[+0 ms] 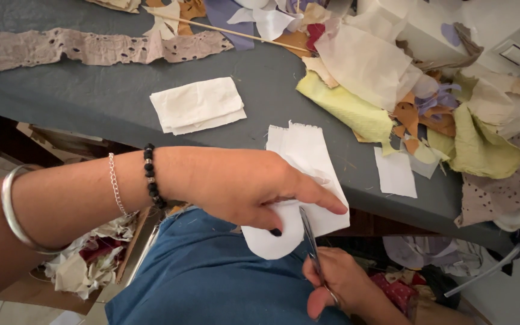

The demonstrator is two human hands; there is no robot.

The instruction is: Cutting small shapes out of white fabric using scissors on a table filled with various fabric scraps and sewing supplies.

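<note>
White cloth, a folded piece (308,180) with a frayed top edge, hangs off the near edge of the table and is pinched in the left hand (242,189), whose thumb lies flat on top with the fingers curled under it, at about 12 o'clock from the person's lap; the right hand (341,283), at 5 o'clock from the left, is closed round the handles of a pair of scissors (311,241), blades pointing up toward 12 and biting into the lower edge of the cloth; how far apart the blades stand I cannot tell; the bottom of the piece already shows a rounded outline on its left side, so I judge the cut partly done, with the right side and the upper part still square and uncut; blue fabric (212,277) covers the lap below; on the left wrist sit a black bead bracelet (150,174), a thin chain and a silver bangle (13,210); farther off, on the grey table (91,96), a stack of cream folded pieces (197,105) lies at 11 o'clock from the hands, 1 small white square (395,173) at 2 o'clock, and beyond that a heap of scraps (452,114) in yellow-green, tan and cream; a perforated beige strip (91,48) and a thin wooden stick (230,30) lie along the far edge.
</note>
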